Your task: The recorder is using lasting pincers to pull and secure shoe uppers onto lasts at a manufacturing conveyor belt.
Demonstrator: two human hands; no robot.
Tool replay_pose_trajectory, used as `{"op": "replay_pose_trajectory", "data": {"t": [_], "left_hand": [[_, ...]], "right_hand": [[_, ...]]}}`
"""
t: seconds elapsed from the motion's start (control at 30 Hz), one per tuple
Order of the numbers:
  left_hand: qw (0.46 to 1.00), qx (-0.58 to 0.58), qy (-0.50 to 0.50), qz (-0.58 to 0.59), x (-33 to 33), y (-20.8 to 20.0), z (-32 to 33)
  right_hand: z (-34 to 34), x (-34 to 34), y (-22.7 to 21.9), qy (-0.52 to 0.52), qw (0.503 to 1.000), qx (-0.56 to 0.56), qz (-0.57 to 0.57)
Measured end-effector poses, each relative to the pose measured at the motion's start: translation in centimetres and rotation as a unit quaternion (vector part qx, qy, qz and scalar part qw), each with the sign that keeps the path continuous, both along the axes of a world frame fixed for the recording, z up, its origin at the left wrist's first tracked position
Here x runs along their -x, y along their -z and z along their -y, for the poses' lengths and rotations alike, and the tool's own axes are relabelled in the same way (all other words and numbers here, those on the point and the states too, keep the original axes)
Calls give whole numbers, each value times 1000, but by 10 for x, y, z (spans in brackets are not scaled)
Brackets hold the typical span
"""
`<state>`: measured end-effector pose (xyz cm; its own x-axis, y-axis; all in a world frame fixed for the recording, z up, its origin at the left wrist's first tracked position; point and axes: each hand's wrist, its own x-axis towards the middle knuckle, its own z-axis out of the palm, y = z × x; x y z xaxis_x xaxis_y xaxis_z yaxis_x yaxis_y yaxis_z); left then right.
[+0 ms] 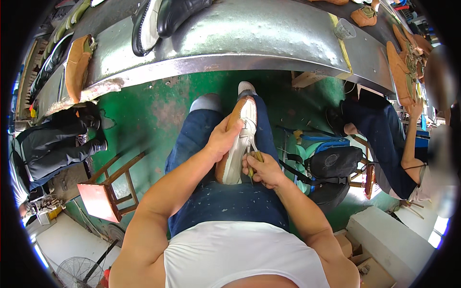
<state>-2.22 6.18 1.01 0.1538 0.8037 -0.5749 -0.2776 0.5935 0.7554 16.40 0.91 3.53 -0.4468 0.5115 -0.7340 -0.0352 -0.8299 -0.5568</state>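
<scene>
Brown and cream shoe (pixel 236 156), held over blue trousers (pixel 225 204).
The left hand (pixel 224 137) wraps around the shoe's side. The right hand (pixel 264 170) is curled around a thin tool (pixel 258 156) (its handle looks yellow), right beside the shoe's cream part. In front is a shiny metal bench (pixel 273 36), and black shoes (pixel 178 17) sit on top of it.

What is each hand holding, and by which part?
Left hand: shoe, by its left side, around mid-length. Right hand: slim tool, by its yellowish handle.

Two hands (pixel 224 140) (pixel 265 170) hold one shoe (pixel 237 152), one tool (pixel 259 156)
</scene>
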Motion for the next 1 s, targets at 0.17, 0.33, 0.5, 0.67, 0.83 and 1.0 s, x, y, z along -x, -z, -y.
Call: {"op": "replay_pose_trajectory", "data": {"t": [0.17, 0.33, 0.5, 0.67, 0.83, 1.0], "left_hand": [[998, 17, 35, -56, -3, 0, -5], [995, 70, 47, -44, 2, -6, -19], [991, 48, 76, -102, -6, -3, -21], [991, 55, 96, -75, 3, -10, -26], [984, 92, 148, -32, 15, -15, -28], [972, 104, 208, -19, 25, -18, -39]], "right_hand": [[-2, -39, 22, 60, 959, 175, -217], [-30, -71, -13, -103, 993, 34, -44], [-72, -43, -33, -90, 967, -202, 131], [-93, -29, -31, -255, 886, -294, 250], [-83, -33, -32, -201, 914, -260, 236], [-51, -59, -66, -350, 889, -197, 219]]}}
